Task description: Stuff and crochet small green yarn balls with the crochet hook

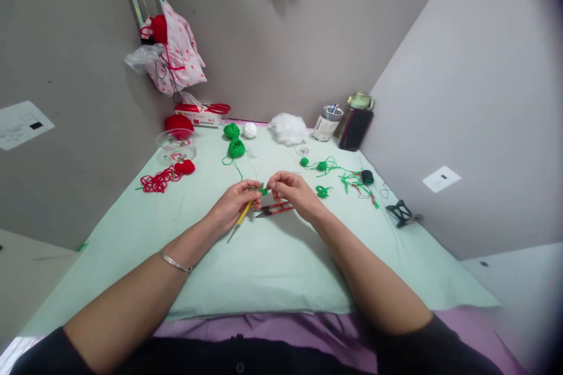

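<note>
My left hand (233, 204) is closed on a small green crocheted piece (263, 191), which sticks out past the fingertips. The same hand also keeps a crochet hook (244, 213) with a yellow handle, its thin metal end slanting down to the left. Close beside the piece, my right hand (294, 190) has thumb and fingers pinched together; whatever is between them is too small to make out. Beneath the hands lie red-handled thread snips (278, 209). A strand of green yarn runs from a green yarn ball (236, 147) toward my left hand.
Left: tangled red yarn (160, 179), a clear plastic tub (176, 152) and a tissue box (199, 115) with red scissors on top. Back: white stuffing (288, 129), a tin of pens (328, 124) and a phone (356, 129). Right: green yarn scraps (323, 191) and a black claw clip (402, 214).
</note>
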### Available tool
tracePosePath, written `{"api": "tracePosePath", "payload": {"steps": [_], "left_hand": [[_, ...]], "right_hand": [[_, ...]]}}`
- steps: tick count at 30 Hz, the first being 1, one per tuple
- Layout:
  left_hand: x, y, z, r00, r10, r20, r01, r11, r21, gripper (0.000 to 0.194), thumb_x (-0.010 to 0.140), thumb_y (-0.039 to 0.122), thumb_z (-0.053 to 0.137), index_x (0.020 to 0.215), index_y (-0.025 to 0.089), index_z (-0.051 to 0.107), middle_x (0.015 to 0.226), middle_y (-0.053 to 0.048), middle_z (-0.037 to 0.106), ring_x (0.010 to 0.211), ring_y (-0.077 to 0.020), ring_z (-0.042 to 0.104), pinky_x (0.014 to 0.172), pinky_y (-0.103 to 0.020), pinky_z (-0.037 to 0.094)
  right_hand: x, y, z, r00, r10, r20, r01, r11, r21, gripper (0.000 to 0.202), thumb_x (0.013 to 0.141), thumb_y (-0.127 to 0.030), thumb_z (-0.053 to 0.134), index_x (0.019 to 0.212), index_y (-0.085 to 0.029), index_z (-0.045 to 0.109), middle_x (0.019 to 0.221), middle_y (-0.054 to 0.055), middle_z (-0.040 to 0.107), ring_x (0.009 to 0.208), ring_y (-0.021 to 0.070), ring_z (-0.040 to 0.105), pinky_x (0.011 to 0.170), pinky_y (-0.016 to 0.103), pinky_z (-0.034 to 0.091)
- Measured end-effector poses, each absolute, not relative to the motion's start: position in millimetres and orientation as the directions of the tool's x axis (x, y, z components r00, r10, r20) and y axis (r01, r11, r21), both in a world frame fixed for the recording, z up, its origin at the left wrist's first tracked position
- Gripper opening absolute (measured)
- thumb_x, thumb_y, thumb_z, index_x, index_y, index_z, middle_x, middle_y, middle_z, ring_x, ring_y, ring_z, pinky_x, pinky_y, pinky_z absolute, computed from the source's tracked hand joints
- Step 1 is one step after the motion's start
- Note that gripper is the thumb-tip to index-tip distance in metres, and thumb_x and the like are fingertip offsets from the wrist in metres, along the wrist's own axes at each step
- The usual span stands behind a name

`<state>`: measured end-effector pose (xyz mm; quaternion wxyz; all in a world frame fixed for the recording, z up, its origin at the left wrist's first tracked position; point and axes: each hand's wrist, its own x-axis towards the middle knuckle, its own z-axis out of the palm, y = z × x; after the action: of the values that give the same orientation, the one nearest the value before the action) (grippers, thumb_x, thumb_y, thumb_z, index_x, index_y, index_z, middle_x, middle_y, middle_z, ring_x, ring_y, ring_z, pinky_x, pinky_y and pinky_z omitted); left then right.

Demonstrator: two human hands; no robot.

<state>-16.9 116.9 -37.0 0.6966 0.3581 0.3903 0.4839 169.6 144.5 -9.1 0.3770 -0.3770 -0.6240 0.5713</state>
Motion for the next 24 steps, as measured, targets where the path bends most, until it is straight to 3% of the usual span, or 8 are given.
{"api": "tracePosePath", "payload": {"steps": [9, 14, 19, 24], "left_hand": [[-17.9, 115.9, -35.2, 0.271, 0.946, -0.179, -0.428, 0.285, 0.858, 0.023, 0.075, 0.019, 0.084, 0.09, 0.012, 0.069, 0.076, -0.001, 0.065, 0.063, -0.0087, 0.062, 0.062, -0.02, 0.055], [-15.6, 114.9, -33.9, 0.263, 0.942, -0.206, -0.438, 0.307, 0.845, 0.024, 0.074, 0.015, 0.083, 0.093, 0.012, 0.067, 0.073, 0.0, 0.065, 0.062, -0.0091, 0.063, 0.064, -0.02, 0.057], [-11.9, 114.9, -31.5, 0.262, 0.944, -0.201, -0.425, 0.3, 0.854, 0.016, 0.072, 0.013, 0.079, 0.083, 0.012, 0.066, 0.071, 0.0, 0.062, 0.058, -0.008, 0.059, 0.057, -0.02, 0.055], [-11.6, 116.3, -32.3, 0.278, 0.941, -0.193, -0.395, 0.296, 0.87, 0.011, 0.066, 0.01, 0.073, 0.076, 0.011, 0.068, 0.067, 0.001, 0.06, 0.051, -0.0066, 0.052, 0.054, -0.021, 0.055]], "right_hand": [[161.6, 136.9, -12.8, -0.535, 0.844, 0.032, -0.079, -0.012, -0.997, 0.037, 0.083, -0.054, 0.074, 0.088, -0.021, 0.058, 0.054, -0.008, 0.052, 0.046, 0.0073, 0.035, 0.047, 0.022, 0.026], [161.4, 138.9, -13.7, -0.537, 0.842, 0.049, -0.123, -0.021, -0.992, 0.039, 0.08, -0.052, 0.079, 0.086, -0.019, 0.058, 0.071, -0.004, 0.062, 0.05, 0.0051, 0.038, 0.048, 0.022, 0.025], [161.4, 138.1, -11.6, -0.556, 0.831, 0.013, -0.141, -0.079, -0.987, 0.037, 0.081, -0.05, 0.078, 0.085, -0.019, 0.057, 0.053, -0.01, 0.045, 0.046, 0.0053, 0.028, 0.047, 0.022, 0.019], [156.3, 137.3, -11.1, -0.54, 0.842, 0.002, -0.161, -0.102, -0.982, 0.039, 0.078, -0.048, 0.079, 0.082, -0.019, 0.054, 0.072, -0.005, 0.059, 0.047, 0.0029, 0.026, 0.046, 0.022, 0.016]]}}
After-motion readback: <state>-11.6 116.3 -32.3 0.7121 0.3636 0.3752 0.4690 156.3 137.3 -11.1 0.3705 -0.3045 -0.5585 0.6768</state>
